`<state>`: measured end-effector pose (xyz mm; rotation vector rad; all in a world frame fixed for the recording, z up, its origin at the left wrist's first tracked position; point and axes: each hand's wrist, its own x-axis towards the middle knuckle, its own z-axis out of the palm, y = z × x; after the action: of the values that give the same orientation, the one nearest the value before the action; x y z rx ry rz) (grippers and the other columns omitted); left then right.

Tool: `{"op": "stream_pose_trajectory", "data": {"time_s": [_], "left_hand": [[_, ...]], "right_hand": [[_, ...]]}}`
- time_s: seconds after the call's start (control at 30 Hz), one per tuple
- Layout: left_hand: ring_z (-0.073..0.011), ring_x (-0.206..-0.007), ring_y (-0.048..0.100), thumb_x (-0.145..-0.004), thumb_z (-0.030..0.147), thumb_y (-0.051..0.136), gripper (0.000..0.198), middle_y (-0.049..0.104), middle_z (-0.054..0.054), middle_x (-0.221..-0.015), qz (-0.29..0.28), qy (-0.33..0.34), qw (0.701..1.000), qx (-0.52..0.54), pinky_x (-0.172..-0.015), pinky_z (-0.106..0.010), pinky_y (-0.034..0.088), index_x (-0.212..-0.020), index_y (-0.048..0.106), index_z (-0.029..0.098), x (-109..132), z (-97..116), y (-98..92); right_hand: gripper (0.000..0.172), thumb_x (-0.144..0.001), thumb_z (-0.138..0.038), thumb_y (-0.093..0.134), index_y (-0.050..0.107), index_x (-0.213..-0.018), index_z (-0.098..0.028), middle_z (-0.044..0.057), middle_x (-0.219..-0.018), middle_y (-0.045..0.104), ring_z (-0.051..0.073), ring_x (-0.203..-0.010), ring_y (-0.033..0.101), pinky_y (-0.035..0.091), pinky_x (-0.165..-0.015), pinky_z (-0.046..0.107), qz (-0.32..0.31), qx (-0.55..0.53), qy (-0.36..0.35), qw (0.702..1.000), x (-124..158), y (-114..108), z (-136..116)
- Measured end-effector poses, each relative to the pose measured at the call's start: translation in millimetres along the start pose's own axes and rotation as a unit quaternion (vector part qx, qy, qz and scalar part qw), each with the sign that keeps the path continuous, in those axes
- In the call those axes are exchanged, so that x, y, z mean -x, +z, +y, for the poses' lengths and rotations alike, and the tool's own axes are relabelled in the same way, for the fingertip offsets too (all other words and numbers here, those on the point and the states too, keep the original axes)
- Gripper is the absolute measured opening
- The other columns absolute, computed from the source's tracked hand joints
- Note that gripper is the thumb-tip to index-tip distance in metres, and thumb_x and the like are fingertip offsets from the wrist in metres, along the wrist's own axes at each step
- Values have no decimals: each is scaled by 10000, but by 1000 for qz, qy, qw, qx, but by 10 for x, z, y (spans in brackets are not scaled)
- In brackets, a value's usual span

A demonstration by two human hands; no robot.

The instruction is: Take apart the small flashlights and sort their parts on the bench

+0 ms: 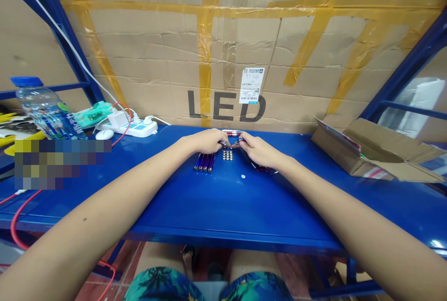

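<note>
My left hand (211, 141) is closed, its fingertips bent around a small shiny bit too tiny to name. Facing it, my right hand (256, 147) pinches a small silvery piece between thumb and fingers. Just below and between them, small round silver pieces like button cells (227, 155) lie in tidy rows on the blue table. Several purple-blue metallic tubes (204, 163) lie side by side under my left hand. Behind both hands is a red and silver tube (231, 133). Dark red tubes (261, 168) are partly hidden beneath my right hand.
An open cardboard box (363, 152) stands on the right of the blue table (209, 212). At the left are a water bottle (47, 110), a power strip (139, 127) with cables and a white mouse (104, 134). A large taped carton (157, 58) rises behind. A white disc (243, 176) lies nearby.
</note>
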<state>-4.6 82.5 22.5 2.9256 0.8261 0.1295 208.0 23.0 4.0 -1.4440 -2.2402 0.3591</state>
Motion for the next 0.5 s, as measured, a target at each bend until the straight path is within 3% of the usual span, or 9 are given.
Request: {"op": "stream_pose_trajectory", "data": {"time_s": [0.5], "left_hand": [[-172, -1080, 635, -819, 61, 458, 437, 709, -49, -1197, -11, -17, 999, 36, -982, -284, 449, -1137, 726, 195, 59, 36, -36]], "right_hand": [[85, -958, -272, 508, 535, -883, -243, 73, -906, 717, 262, -893, 642, 463, -768, 332, 9, -95, -17, 995, 4, 42, 40]]}}
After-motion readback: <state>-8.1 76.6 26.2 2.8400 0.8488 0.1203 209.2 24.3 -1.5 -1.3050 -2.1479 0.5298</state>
